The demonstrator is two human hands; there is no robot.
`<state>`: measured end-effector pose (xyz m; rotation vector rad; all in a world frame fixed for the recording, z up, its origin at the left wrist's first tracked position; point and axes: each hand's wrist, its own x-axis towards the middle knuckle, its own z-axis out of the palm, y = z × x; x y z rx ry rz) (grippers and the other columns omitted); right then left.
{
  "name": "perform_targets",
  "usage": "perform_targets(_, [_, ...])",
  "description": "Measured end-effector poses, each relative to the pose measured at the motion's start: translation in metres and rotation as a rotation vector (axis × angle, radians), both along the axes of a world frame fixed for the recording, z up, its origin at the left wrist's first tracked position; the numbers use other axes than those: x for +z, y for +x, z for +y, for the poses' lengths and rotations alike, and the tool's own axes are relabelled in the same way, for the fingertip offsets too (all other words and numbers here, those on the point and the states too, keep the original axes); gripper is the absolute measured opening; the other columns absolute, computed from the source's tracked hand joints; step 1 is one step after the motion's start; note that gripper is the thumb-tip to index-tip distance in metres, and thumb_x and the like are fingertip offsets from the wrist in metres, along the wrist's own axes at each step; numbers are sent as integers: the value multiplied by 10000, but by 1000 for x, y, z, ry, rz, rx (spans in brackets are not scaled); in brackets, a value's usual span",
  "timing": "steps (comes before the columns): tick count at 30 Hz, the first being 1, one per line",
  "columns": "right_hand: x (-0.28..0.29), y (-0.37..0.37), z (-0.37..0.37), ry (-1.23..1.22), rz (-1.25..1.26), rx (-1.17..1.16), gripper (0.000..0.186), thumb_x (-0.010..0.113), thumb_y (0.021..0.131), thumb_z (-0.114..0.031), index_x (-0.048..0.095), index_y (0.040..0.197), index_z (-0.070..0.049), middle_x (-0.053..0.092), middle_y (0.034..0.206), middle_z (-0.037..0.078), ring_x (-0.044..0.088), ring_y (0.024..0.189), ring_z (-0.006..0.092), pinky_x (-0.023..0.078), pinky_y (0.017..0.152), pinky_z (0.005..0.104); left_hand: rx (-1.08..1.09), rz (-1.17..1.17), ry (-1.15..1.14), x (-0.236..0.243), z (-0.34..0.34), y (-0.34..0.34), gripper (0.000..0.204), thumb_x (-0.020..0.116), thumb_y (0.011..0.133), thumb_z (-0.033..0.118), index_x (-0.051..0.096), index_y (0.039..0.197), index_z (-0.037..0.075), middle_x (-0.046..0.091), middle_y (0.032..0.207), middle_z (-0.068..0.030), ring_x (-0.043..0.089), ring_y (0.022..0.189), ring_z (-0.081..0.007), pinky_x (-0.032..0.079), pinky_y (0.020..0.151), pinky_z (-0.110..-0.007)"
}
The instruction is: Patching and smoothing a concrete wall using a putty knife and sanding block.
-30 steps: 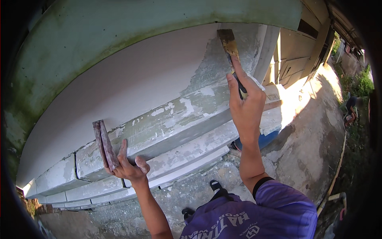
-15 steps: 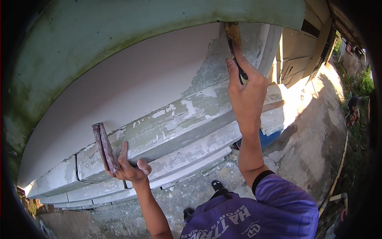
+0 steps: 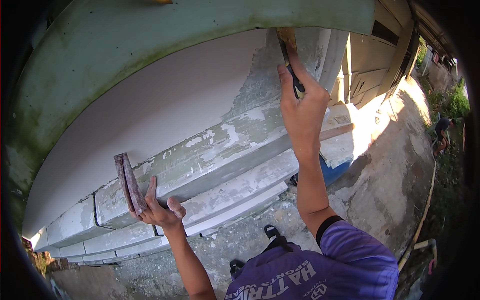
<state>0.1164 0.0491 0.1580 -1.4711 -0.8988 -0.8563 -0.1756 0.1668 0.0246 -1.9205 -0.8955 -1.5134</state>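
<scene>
My right hand [image 3: 304, 112] is closed round the black and yellow handle of a putty knife [image 3: 295, 82]. Its blade points up against the grey, patchy part of the wall, just under the green overhang [image 3: 150, 45]; the blade's tip is hard to make out. Lower left, my left hand [image 3: 162, 215] grips a folded, dusty reddish-brown strip that looks like sandpaper [image 3: 130, 185]. The forefinger and thumb of that hand stick out, beside a stepped ledge [image 3: 200, 155] with flaking white and pale green paint. Smooth white coating covers the wall panel [image 3: 165, 100] left of the knife.
Below the ledge lies a stained concrete floor [image 3: 385, 185], where my feet stand. A blue rounded container [image 3: 334, 172] sits under the ledge's right end. Beige panels [image 3: 370, 65] rise at the right. Another person [image 3: 442, 132] is by the greenery at far right.
The view has shifted slightly, and both hands sit a little further left in it. The putty knife stays up by the overhang. The distant person's posture looks changed.
</scene>
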Motion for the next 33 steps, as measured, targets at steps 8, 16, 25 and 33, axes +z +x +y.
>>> perform_targets(8, [-16, -11, -29, -57, -29, 16, 410, 672, 948, -158, 643, 1357, -168, 631, 728, 136, 601, 626, 266, 481, 624, 397, -11, 6, -50, -1, -2, -5, 545, 353, 1003, 428, 687, 1190, 41, 623, 1311, -205, 469, 1341, -387, 256, 1095, -471])
perform_targets(16, [-42, -18, -29, -221, 16, -61, 444, 697, 928, -179, 640, 1368, -196, 532, 648, 70, 523, 560, 229, 443, 569, 385, -15, 7, -38, 2, -3, -2, 555, 345, 1002, 433, 683, 1183, 32, 658, 1252, -173, 477, 1311, -380, 261, 1088, -474])
perform_targets(25, [-32, -30, -22, -326, 23, -213, 448, 676, 941, -106, 625, 1382, -166, 601, 727, 129, 547, 619, 233, 459, 620, 363, -29, -63, -30, -2, -2, 3, 552, 351, 968, 401, 705, 1116, 3, 714, 1158, -123, 489, 1262, -405, 262, 1104, -496])
perform_targets(33, [-37, -8, -14, -160, -12, -60, 438, 698, 922, -159, 653, 1356, -194, 465, 616, 70, 481, 539, 221, 426, 572, 393, -20, -48, -89, 0, -6, 4, 618, 281, 1004, 479, 675, 1142, 22, 704, 1150, -136, 523, 1184, -353, 258, 1067, -467])
